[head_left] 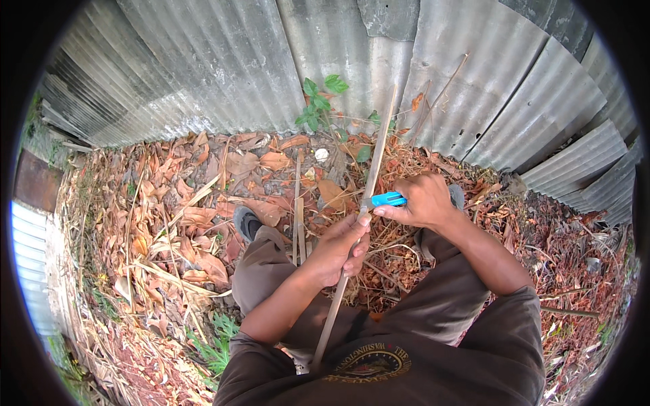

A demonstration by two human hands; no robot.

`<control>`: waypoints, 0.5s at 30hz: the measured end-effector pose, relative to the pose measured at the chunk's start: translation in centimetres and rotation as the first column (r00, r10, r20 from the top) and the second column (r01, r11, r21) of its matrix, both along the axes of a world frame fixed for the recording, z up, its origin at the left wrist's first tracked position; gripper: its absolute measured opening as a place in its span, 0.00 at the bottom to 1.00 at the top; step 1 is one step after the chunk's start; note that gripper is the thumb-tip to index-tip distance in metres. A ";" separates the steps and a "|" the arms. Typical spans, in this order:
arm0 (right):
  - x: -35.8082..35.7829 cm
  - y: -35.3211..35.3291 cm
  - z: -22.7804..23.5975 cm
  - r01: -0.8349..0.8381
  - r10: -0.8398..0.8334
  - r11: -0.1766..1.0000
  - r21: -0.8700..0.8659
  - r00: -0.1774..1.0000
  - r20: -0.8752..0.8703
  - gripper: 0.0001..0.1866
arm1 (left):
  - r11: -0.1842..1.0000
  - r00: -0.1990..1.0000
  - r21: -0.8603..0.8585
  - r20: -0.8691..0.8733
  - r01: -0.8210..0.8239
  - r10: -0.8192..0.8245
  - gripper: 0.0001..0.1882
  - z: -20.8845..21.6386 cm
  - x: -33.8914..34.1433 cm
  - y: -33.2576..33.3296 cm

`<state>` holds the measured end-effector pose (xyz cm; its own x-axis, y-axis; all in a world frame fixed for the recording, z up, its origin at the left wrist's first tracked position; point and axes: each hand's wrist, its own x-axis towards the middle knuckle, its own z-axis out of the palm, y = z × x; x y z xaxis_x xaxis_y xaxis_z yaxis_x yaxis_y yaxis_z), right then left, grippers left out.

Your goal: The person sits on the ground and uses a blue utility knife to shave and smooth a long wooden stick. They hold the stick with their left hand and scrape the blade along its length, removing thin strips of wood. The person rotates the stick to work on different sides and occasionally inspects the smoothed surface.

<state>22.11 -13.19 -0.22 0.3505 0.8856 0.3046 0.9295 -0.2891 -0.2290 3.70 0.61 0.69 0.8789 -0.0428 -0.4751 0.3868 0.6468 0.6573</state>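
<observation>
A long, thin wooden strip (380,150) runs slantwise from my lap up toward the fence. My left hand (337,249) is closed around its middle, thumb lying along the top. In my right hand (428,201) is a blue-handled utility knife (388,199). The knife's front end meets the strip just beyond my left thumb; how far the blade is out I cannot tell. Both hands are close together above the ground between my legs.
A corrugated metal fence (223,61) stands in front of me. Dry leaves (196,216) cover the ground. More narrow strips (298,227) lie by my left shoe (248,223). A leafy green plant (315,105) grows against the fence, and a thin stick (448,82) leans there.
</observation>
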 end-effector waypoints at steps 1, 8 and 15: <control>0.1 0.0 -0.2 0.008 -0.008 1.000 -0.018 1.000 0.015 0.37 | 1.000 1.000 -0.005 -0.009 -0.008 0.008 0.14 -0.1 0.1 -0.2; 2.1 1.8 -1.4 0.058 -0.080 0.989 0.139 0.984 0.157 0.37 | 0.998 0.999 -0.049 0.014 -0.045 0.046 0.13 0.0 0.6 -0.1; 1.3 0.6 -1.5 0.134 -0.134 0.990 -0.035 0.991 0.008 0.37 | 0.997 0.999 -0.067 0.018 -0.028 0.029 0.12 0.5 -0.8 -0.6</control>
